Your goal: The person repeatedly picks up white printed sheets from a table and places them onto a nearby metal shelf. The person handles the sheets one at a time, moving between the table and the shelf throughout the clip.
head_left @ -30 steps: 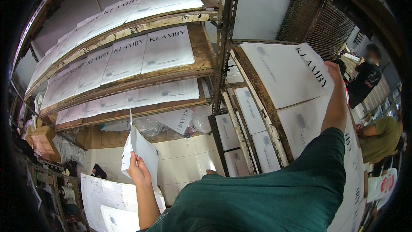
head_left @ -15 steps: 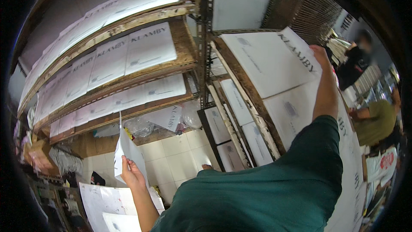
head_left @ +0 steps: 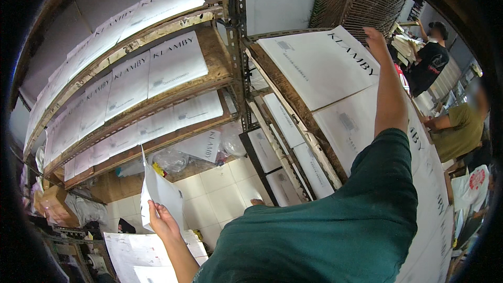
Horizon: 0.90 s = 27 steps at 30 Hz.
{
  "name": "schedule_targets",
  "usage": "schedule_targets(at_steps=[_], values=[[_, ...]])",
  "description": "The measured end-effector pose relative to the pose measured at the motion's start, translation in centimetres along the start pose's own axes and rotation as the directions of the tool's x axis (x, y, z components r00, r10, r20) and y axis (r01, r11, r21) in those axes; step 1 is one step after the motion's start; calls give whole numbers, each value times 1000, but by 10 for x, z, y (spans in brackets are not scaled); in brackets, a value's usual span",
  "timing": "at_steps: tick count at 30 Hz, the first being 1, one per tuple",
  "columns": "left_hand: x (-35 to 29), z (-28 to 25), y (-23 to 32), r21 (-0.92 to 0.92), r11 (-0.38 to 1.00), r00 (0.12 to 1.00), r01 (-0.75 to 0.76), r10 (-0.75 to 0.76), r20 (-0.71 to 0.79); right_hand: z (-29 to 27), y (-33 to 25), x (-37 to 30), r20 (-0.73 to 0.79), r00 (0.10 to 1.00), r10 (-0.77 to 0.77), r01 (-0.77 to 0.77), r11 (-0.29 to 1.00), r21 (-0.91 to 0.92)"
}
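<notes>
My left hand [head_left: 164, 221], low on the left, grips a white sheet [head_left: 161, 196] by its near edge. The sheet hangs upright and bends, with dark print at its far edge. My right arm reaches over the work surface on the right. Just beyond the far right edge of a white printed sheet [head_left: 319, 65], my right hand [head_left: 376, 42] is lifted with fingers loosely bent and nothing visible in them. That printed sheet lies flat on the wooden board beside another printed sheet [head_left: 348, 126].
Tiered wooden shelves [head_left: 220, 55] at the left carry rows of similar white sheets. A perforated metal post [head_left: 238, 47] divides them from the right-hand rack. A pale table [head_left: 126, 257] stands below my left hand. Two people [head_left: 432, 63] work at the far right near a wire rack [head_left: 361, 8].
My right hand has let go of the printed sheet's far corner and risen off it; the raised corner now lies flat. My left hand still holds its sheet.
</notes>
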State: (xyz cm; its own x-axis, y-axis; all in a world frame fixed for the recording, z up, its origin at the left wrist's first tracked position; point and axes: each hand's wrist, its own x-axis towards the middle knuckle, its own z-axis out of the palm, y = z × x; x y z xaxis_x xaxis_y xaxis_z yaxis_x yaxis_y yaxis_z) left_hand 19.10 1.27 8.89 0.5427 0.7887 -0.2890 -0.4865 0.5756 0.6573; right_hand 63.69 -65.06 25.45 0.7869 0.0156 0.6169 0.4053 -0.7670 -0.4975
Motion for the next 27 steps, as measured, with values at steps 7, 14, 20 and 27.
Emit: schedule_targets(at_steps=[7, 14, 20, 27], values=[[-2, 3, 27, -13, 999, 995, 51, -50, 86, 112, -178, 86, 346, 880, -325, 399, 902, -167], [-3, -9, 76, -5, 1000, 991, 1, 0, 136, 178, -446, 44, 523, 760, -386, 169, 894, 415], [7, 1, 72, 21, 1000, 986, -10, 7, 169, 188, -553, -101, 386, 552, -739, 51, 492, 869], [-28, -7, 28, 23, 999, 962, -31, 23, 272, 265, -526, -316, 607, 228, -761, -309, 535, 786]])
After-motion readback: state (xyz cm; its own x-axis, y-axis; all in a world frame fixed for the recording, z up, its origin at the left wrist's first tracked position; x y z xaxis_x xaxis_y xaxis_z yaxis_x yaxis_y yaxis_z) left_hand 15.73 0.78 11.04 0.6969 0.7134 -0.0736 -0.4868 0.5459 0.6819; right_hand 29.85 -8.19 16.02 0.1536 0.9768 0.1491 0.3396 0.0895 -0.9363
